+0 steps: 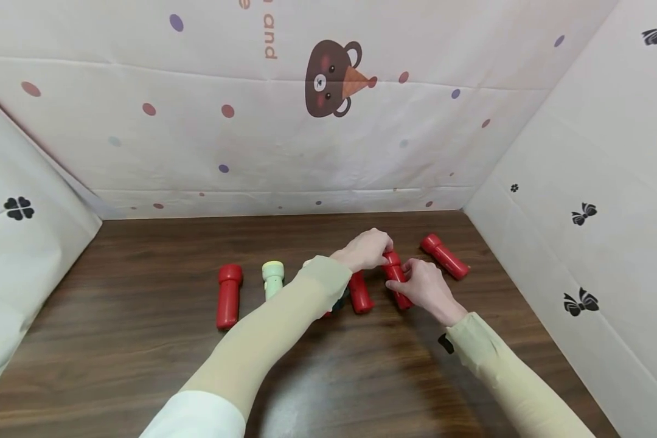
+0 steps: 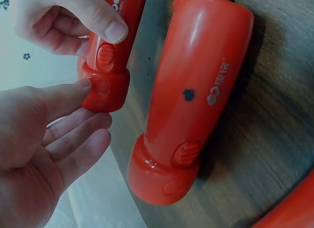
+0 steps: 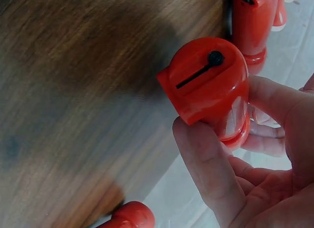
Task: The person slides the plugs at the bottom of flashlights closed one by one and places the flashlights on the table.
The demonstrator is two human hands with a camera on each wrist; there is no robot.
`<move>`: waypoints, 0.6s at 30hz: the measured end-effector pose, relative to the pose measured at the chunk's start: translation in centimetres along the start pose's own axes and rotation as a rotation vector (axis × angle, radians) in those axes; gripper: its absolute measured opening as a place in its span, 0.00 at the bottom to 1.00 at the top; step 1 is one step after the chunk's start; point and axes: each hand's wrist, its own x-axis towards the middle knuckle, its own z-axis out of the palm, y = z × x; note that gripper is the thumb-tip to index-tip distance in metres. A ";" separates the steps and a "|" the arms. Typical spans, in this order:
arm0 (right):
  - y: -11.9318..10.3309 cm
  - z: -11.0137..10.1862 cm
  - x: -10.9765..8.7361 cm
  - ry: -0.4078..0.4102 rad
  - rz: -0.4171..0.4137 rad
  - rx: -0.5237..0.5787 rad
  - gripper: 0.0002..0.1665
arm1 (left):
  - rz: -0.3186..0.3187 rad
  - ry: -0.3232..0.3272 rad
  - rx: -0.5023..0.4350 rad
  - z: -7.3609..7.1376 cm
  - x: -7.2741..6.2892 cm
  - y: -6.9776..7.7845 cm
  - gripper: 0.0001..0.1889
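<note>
Both hands are on one red flashlight [image 1: 395,272] at the right of the table. My left hand [image 1: 367,250] pinches its wider head, thumb on the near side in the left wrist view. Along the body, my right hand [image 1: 428,285] grips it between thumb and fingers; the right wrist view shows its tail end [image 3: 211,80] with a black cord piece. Just left of it lies another red flashlight [image 1: 360,294], with a slide switch [image 2: 187,153] on its side. To the right, a red flashlight [image 1: 445,256] lies at a slant.
Farther left on the wooden table [image 1: 115,316] are a red flashlight [image 1: 229,299] and a pale green flashlight [image 1: 272,278], partly behind my left sleeve. A dark item [image 1: 339,302] peeks out beside that sleeve. Patterned white sheets [image 1: 285,146] border the table at back and sides.
</note>
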 end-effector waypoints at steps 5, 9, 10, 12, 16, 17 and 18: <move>0.2 0.5 0.0 0.017 -0.011 -0.006 0.26 | 0.017 -0.005 0.048 0.3 -0.1 0.1 0.08; 0.2 0.6 0.1 0.025 -0.012 -0.008 0.27 | 0.019 -0.010 0.058 0.3 0.0 0.1 0.09; 0.2 0.6 0.1 0.027 -0.013 -0.008 0.27 | 0.019 -0.010 0.058 0.3 0.1 0.1 0.09; 0.2 0.7 0.2 0.030 -0.014 -0.013 0.28 | 0.020 -0.013 0.064 0.4 0.2 0.1 0.09; 0.3 0.8 0.2 0.034 -0.003 -0.020 0.28 | 0.025 -0.030 0.082 0.5 0.3 0.2 0.10; 0.3 0.8 0.2 0.034 0.001 -0.020 0.28 | 0.028 -0.036 0.084 0.6 0.3 0.2 0.10; 0.3 0.8 0.2 0.036 0.006 -0.018 0.27 | 0.031 -0.040 0.085 0.6 0.3 0.2 0.11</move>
